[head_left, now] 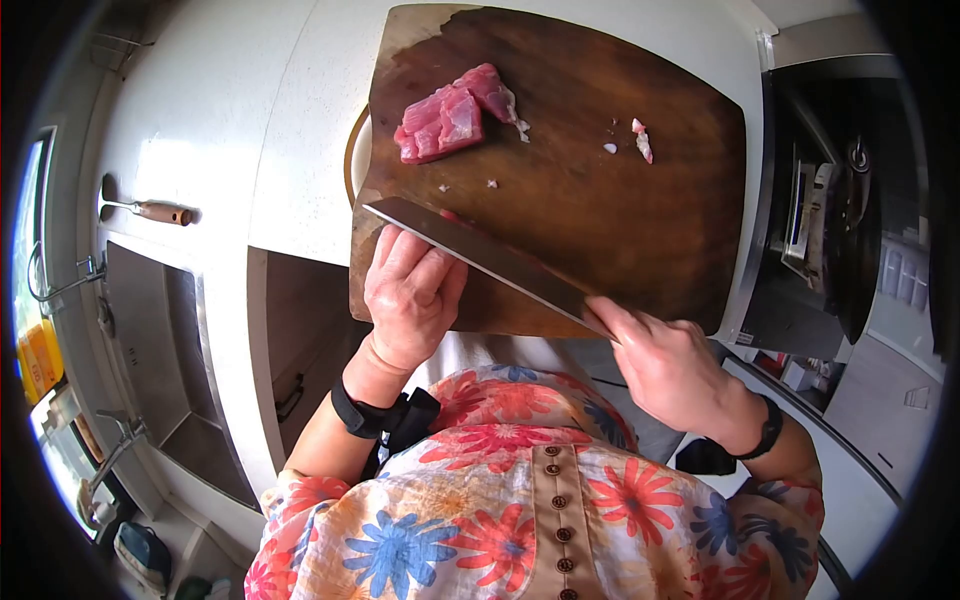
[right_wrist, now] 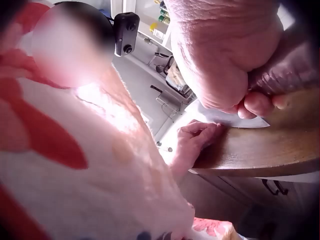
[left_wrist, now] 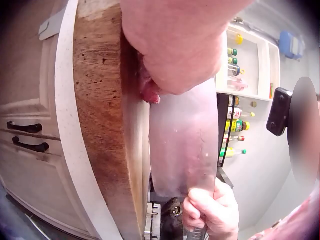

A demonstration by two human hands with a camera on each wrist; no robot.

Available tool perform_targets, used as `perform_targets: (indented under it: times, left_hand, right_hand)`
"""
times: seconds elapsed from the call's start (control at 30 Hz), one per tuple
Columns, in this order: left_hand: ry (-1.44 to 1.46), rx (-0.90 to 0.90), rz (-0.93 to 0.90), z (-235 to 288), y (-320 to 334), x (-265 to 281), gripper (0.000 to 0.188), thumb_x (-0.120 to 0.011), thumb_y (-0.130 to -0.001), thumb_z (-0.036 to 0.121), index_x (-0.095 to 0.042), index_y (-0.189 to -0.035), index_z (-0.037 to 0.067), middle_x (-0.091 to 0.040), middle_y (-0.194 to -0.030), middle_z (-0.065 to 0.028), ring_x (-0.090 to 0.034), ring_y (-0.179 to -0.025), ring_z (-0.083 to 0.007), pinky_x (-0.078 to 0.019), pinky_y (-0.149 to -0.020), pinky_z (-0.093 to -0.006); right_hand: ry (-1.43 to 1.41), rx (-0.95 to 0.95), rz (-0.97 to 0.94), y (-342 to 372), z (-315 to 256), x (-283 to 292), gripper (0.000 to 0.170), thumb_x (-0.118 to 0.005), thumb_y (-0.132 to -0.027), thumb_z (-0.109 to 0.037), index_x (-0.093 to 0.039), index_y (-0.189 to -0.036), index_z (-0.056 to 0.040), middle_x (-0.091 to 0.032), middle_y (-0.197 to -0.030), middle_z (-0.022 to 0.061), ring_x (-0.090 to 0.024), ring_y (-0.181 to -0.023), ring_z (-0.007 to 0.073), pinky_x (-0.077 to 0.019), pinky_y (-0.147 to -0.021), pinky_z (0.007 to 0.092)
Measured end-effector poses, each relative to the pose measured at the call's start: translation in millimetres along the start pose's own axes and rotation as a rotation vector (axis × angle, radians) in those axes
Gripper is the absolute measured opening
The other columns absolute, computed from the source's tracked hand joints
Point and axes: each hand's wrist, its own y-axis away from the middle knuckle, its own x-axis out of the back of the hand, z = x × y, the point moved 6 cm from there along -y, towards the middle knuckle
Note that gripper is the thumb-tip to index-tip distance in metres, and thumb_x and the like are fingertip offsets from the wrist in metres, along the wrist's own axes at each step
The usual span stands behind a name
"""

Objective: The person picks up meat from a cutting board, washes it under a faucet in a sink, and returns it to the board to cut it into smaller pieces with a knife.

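The right hand grips a broad-bladed knife, its blade reaching left across the near part of the wooden cutting board. At the board's near left edge, the left hand has curled fingers beside the blade's far end. A small piece of red meat shows under those fingers in the left wrist view, mostly hidden by the hand. Larger pink meat pieces lie together at the board's upper left. The right wrist view shows the right hand closed round the handle.
Small scraps lie on the board's right side, with tiny bits near the meat. A wooden-handled tool rests on the white counter at left, above a sink. A stove stands at right.
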Motion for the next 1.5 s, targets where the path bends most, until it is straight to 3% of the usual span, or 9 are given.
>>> perform_targets:
  times: [0.1, 0.13, 0.3, 0.37, 0.6, 0.87, 0.93, 1.17, 1.5]
  left_hand:
    - [0.008, -0.005, 0.006, -0.7, 0.2, 1.1, 0.029, -0.071, -0.064, -0.005, -0.068, -0.092, 0.003, -0.061, -0.095, -0.0101, -0.059, -0.089, -0.0315, -0.0497, -0.076, -0.0372]
    - [0.018, -0.005, -0.001, -1.1, 1.4, 0.5, 0.028, -0.071, -0.064, -0.005, -0.068, -0.091, 0.004, -0.062, -0.095, -0.0104, -0.059, -0.089, -0.0317, -0.0498, -0.077, -0.0373]
    - [-0.012, -0.031, 0.011, 3.1, -1.8, 0.3, 0.025, -0.07, -0.066, -0.005, -0.068, -0.089, 0.004, -0.062, -0.095, -0.0099, -0.059, -0.087, -0.0309, -0.0499, -0.074, -0.037]
    - [0.0, -0.029, 0.021, 0.6, 0.3, 0.5, 0.023, -0.072, -0.068, -0.004, -0.068, -0.088, 0.005, -0.062, -0.091, -0.008, -0.058, -0.081, -0.0284, -0.0496, -0.069, -0.0355]
    - [-0.006, -0.007, 0.043, 1.2, -0.1, 0.5, 0.022, -0.075, -0.067, -0.002, -0.068, -0.087, 0.006, -0.061, -0.083, -0.0054, -0.056, -0.074, -0.0252, -0.0487, -0.064, -0.0327]
    - [-0.018, -0.018, 0.029, 2.1, -0.8, 1.6, 0.028, -0.071, -0.067, -0.004, -0.067, -0.093, 0.006, -0.059, -0.089, -0.008, -0.057, -0.08, -0.0291, -0.0488, -0.07, -0.036]
    - [-0.02, -0.015, 0.027, 1.4, -0.3, 1.8, 0.029, -0.071, -0.066, -0.004, -0.067, -0.093, 0.006, -0.059, -0.089, -0.008, -0.057, -0.08, -0.0293, -0.0489, -0.07, -0.0359]
    - [-0.021, -0.01, -0.005, 1.6, 0.2, 1.1, 0.03, -0.071, -0.065, -0.005, -0.067, -0.093, 0.005, -0.06, -0.091, -0.0092, -0.058, -0.083, -0.0305, -0.0493, -0.073, -0.0363]
    - [0.001, -0.051, 0.009, 5.1, -2.6, 0.7, 0.027, -0.07, -0.066, -0.006, -0.068, -0.09, 0.004, -0.061, -0.092, -0.0089, -0.059, -0.083, -0.0304, -0.0496, -0.073, -0.0366]
  right_hand:
    - [0.022, -0.022, -0.083, -32.1, -3.3, -9.5, 0.037, -0.053, -0.084, 0.001, -0.048, -0.121, -0.0007, -0.066, -0.093, 0.017, -0.065, -0.076, 0.0354, -0.0543, -0.064, 0.0426]
    - [-0.038, 0.016, -0.018, -43.9, -8.6, -9.1, 0.033, -0.052, -0.085, -0.001, -0.049, -0.118, -0.0023, -0.066, -0.088, 0.0168, -0.065, -0.074, 0.0353, -0.0539, -0.063, 0.0432]
    - [0.064, 0.027, -0.062, -53.6, -8.5, -12.3, 0.033, -0.052, -0.086, -0.002, -0.05, -0.119, -0.0027, -0.066, -0.09, 0.0173, -0.065, -0.075, 0.0354, -0.0544, -0.063, 0.0432]
    - [0.047, 0.049, -0.025, -39.2, -2.3, -5.1, 0.03, -0.048, -0.087, -0.007, -0.05, -0.116, 0.0011, -0.064, -0.078, 0.0194, -0.067, -0.07, 0.0355, -0.0549, -0.06, 0.0423]
    - [-0.02, -0.007, 0.026, -4.1, 5.3, 6.4, 0.034, -0.053, -0.087, -0.003, -0.051, -0.12, 0.0011, -0.066, -0.089, 0.0183, -0.066, -0.072, 0.0331, -0.0555, -0.06, 0.0392]
    - [0.001, -0.004, -0.027, 8.5, 0.9, 6.5, 0.037, -0.055, -0.085, -0.002, -0.05, -0.122, 0.0017, -0.066, -0.091, 0.0172, -0.067, -0.073, 0.0324, -0.0561, -0.06, 0.0382]
    - [-0.071, -0.069, -0.084, 14.6, 2.5, 6.6, 0.043, -0.056, -0.082, 0.005, -0.048, -0.124, 0.0015, -0.064, -0.1, 0.0184, -0.065, -0.082, 0.0364, -0.0544, -0.066, 0.0411]
    - [-0.073, -0.11, -0.142, 8.1, 1.1, 3.3, 0.042, -0.054, -0.082, 0.005, -0.047, -0.123, 0.0018, -0.064, -0.1, 0.0195, -0.065, -0.082, 0.0369, -0.0547, -0.065, 0.0421]
    - [-0.009, 0.058, -0.06, -72.8, -18.2, -15.1, 0.032, -0.053, -0.086, -0.005, -0.052, -0.117, 0.0007, -0.064, -0.076, 0.0217, -0.065, -0.068, 0.037, -0.0534, -0.059, 0.0443]
